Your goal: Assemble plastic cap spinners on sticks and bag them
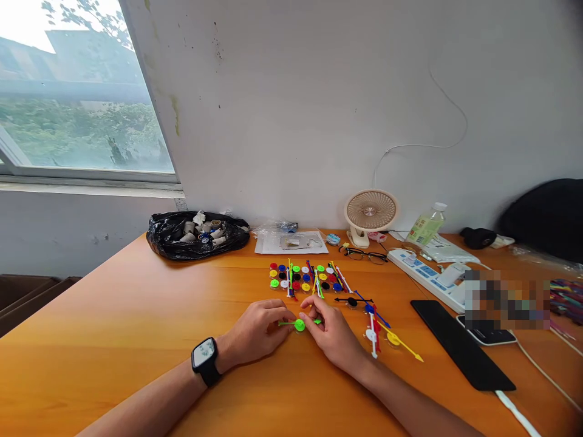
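Left of the fan [370, 209] and much nearer the viewer, a green spinner [299, 326] lies between the left hand [264, 331] and the right hand [334, 340], its round hub just beside the right thumb, its arrow partly covered by fingers. Left thumb and forefinger are bent close together near the arrow's left end; right thumb and forefinger curve toward each other, slightly parted — whether either pair grips the piece, I cannot tell. Nearer than the fan, leftward, coloured discs [306, 287] stand in rows among loose arrows [290, 276]; straight in front of it lie assembled spinners [393, 338] — black, blue, white, yellow.
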`<state>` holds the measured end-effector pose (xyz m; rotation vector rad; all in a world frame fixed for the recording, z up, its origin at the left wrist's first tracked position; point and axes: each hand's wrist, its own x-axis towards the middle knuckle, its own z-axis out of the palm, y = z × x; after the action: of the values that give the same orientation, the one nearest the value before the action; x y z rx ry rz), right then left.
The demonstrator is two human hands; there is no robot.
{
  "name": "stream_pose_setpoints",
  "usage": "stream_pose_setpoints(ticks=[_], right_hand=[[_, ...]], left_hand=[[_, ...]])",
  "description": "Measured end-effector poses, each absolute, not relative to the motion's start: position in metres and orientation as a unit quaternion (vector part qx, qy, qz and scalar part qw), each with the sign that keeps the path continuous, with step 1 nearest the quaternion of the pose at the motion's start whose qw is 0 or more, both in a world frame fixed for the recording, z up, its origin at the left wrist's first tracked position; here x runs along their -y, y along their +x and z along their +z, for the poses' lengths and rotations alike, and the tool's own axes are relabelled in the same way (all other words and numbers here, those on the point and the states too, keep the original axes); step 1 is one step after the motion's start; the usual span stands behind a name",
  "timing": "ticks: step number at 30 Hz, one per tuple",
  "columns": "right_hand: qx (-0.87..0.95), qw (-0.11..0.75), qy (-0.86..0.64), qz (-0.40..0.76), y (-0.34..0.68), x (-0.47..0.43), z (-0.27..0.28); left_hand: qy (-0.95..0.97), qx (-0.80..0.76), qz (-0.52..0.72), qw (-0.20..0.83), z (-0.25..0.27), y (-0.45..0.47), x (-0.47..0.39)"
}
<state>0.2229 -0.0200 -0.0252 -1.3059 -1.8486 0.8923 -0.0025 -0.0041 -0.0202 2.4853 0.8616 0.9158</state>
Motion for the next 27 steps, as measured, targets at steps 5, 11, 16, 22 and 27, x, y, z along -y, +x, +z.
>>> stream_pose_setpoints(ticks=[5, 11, 16, 22, 27], right_hand=[[0.731, 0.339, -0.504, 0.31, 0.2204, 0.021, -0.0231], [0.75, 0.32, -0.506, 0.28, 0.2178, 0.0243, -0.0177], [0.762, 0.301, -0.511, 0.258, 0.2176, 0.0254, -0.0172], [0.773, 0.286, -0.514, 0.236, 0.2178, 0.0251, -0.0191], [0.786, 0.274, -0.51, 0.214, 0.2167, 0.029, -0.0172]], left_hand=[[0.902, -0.265, 0.308, 0.145, -0.0162, -0.0014, 0.0056], [0.911, -0.264, 0.29, 0.129, -0.013, -0.0003, 0.0077], [0.921, -0.263, 0.272, 0.095, -0.011, -0.0004, 0.0094], [0.926, -0.253, 0.271, 0.067, -0.0109, -0.0002, 0.01], [0.933, -0.249, 0.255, 0.053, -0.0109, 0.0004, 0.0115]])
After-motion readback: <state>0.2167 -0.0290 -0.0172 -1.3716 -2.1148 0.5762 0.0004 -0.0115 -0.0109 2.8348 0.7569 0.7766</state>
